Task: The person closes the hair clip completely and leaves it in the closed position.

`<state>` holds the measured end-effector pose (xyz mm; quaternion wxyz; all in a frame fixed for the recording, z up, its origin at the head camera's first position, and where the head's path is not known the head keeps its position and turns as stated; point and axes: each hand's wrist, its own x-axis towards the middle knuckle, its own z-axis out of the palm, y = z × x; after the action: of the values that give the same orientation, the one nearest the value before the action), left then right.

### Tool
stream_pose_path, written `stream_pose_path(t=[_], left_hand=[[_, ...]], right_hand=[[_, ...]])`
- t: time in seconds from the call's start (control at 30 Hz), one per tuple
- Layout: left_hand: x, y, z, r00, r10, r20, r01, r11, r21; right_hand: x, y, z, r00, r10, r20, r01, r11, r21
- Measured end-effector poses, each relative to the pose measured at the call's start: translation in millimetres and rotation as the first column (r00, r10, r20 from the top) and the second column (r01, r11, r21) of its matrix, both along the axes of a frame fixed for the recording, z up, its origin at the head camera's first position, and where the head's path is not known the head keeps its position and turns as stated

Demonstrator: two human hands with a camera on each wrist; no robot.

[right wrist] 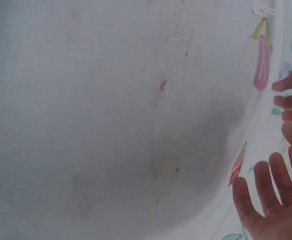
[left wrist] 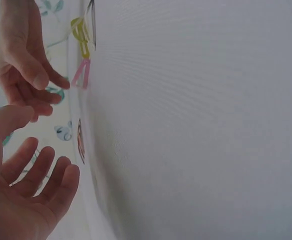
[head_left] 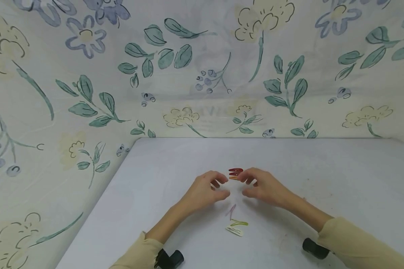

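Note:
My left hand point(head_left: 205, 189) and right hand point(head_left: 265, 186) hover over the white table, facing each other across a narrow gap. Their fingers curve loosely and hold nothing. Just beyond them lie two red snap hair clips point(head_left: 235, 170) and an orange hair clip point(head_left: 233, 178), side by side; the right fingertips overlap their right ends in the head view. Nearer my body, a pink hair clip point(left wrist: 81, 74), a yellow-green hair clip point(head_left: 239, 223) and a white hair clip point(head_left: 234, 231) lie close together. In the right wrist view, the red and orange clips show beside the right fingers point(right wrist: 241, 197).
A white surface point(head_left: 155, 160) spreads around the clips, with small stains point(right wrist: 162, 85) on the right side. Floral cloth point(head_left: 195, 82) hangs behind and to the left. Black wrist devices point(head_left: 315, 249) sit at both sleeve ends.

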<state>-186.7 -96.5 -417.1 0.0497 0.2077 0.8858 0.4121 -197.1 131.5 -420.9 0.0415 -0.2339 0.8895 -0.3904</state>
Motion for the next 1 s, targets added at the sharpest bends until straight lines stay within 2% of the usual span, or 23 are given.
stream_pose_path(t=[0.17,0.43,0.73,0.93,1.0], left_hand=[[7.3,1,-2.1,0.999,-0.003,0.047,0.003,1.000,-0.006],[18.5,3,-3.6,0.995,0.035,0.089,-0.033,0.999,-0.024],[27.5,6,-6.5,0.999,0.016,0.038,-0.013,0.997,-0.072],[28.3,8,-9.6,0.999,-0.006,-0.032,0.002,0.991,-0.137],[29.0,8,-10.1,0.999,-0.014,-0.052,0.006,0.988,-0.154]], right_hand=[[2.9,-3,-3.8,1.000,0.007,0.002,-0.007,1.000,0.008],[9.2,-7,-10.9,0.998,0.068,0.000,-0.068,0.997,0.025],[15.9,-12,-15.7,0.998,0.063,-0.031,-0.060,0.993,0.099],[18.9,-14,-20.5,0.985,0.086,-0.149,-0.061,0.985,0.164],[19.9,-16,-20.7,0.984,0.084,-0.156,-0.055,0.982,0.180]])
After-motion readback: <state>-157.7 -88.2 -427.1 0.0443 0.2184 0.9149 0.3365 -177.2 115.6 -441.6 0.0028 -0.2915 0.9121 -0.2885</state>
